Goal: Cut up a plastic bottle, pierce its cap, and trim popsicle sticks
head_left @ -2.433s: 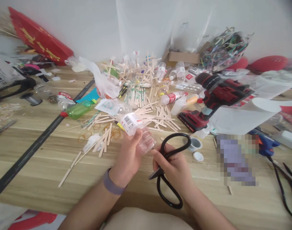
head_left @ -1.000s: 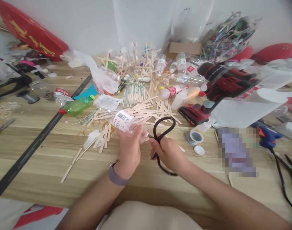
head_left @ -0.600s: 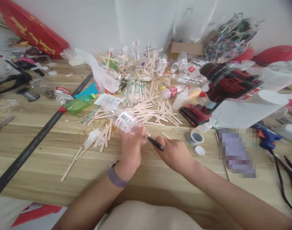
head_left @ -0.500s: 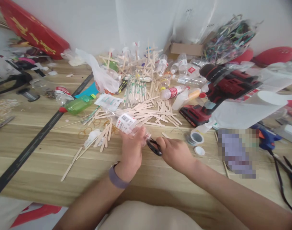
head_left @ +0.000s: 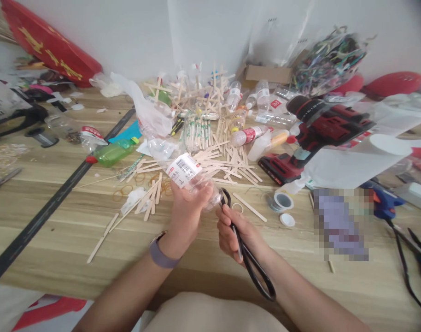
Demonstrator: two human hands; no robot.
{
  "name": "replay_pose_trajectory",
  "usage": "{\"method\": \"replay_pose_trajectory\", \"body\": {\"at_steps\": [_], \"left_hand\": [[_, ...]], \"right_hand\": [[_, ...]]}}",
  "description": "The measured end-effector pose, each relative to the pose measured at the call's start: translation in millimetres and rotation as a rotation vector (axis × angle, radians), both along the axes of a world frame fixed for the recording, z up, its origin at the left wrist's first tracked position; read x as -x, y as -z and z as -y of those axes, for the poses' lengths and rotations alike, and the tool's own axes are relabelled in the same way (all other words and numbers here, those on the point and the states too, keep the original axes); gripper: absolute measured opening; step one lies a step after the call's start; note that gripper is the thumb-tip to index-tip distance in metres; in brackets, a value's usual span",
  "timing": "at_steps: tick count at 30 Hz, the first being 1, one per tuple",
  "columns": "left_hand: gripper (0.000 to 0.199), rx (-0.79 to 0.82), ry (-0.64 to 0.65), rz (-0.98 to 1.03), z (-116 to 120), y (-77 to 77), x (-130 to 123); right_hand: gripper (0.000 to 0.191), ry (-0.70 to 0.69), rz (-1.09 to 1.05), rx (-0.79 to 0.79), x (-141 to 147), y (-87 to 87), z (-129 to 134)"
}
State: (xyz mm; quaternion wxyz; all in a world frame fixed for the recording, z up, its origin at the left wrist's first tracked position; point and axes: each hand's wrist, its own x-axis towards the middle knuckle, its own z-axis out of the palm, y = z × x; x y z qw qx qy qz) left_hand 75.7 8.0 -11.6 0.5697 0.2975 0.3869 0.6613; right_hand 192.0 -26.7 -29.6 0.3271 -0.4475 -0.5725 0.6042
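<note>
My left hand is closed around a clear plastic bottle with a white barcode label, held tilted above the table. Its near end looks crumpled. Close by on the right, my right hand grips a pair of scissors with black loop handles. One black loop is at the bottle's near end, while the other stretches back over my right wrist. A short piece of metal shows beside my fingers; most of the blades are hidden.
Wooden craft sticks lie scattered beyond the hands. A red cordless drill stands at right, near a wire spool and a blue glue gun. A green bottle lies at left, beside a black strip.
My right hand has turned palm inward and moved slightly left and down, bringing the long black handle into view. The bottle has tilted a little in my left hand. A craft stick behind is uncovered.
</note>
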Motion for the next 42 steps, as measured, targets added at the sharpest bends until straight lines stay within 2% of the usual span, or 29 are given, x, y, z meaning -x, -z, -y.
{"method": "replay_pose_trajectory", "body": {"at_steps": [4,7,10,13,16,18,25,28,31,34,39,42], "left_hand": [[0.057,0.020,-0.026,0.000,3,-0.8,-1],[0.053,0.070,-0.065,0.023,5,-1.5,-5],[0.050,0.099,-0.083,0.006,5,-2.7,-10],[0.050,0.123,-0.119,0.001,3,-1.7,-13],[0.054,0.133,-0.148,-0.002,2,1.8,-14],[0.054,0.126,-0.142,0.000,1,3.7,-13],[0.052,0.109,-0.096,0.043,0,0.7,-9],[0.049,0.045,-0.054,0.070,0,-1.9,-6],[0.052,0.001,-0.012,0.066,0,-2.5,-3],[0.053,0.019,0.007,0.070,1,-2.4,-3],[0.047,0.117,-0.036,0.103,1,-7.7,-9],[0.047,0.146,-0.069,0.089,2,-12.7,-11]], "right_hand": [[0.047,0.082,0.267,-0.273,-12,-1.3,-4],[0.034,0.145,0.495,-0.525,-24,-1.8,-11],[0.026,0.127,0.650,-0.712,-34,-3.2,-16],[0.024,0.086,0.728,-0.799,-39,-6.1,-19],[0.023,0.054,0.726,-0.778,-40,-8.6,-22],[0.024,0.049,0.675,-0.697,-38,-9.4,-22],[0.055,0.000,0.274,-0.165,-16,-6.7,-15],[0.059,0.018,0.151,-0.053,-6,-5.7,-10],[0.058,0.047,0.145,-0.054,-2,-6.4,-7],[0.052,0.088,0.247,-0.154,-7,-8.8,-7],[0.028,0.159,0.458,-0.402,-27,-13.9,-18],[0.023,0.143,0.475,-0.421,-31,-15.9,-22]]}}
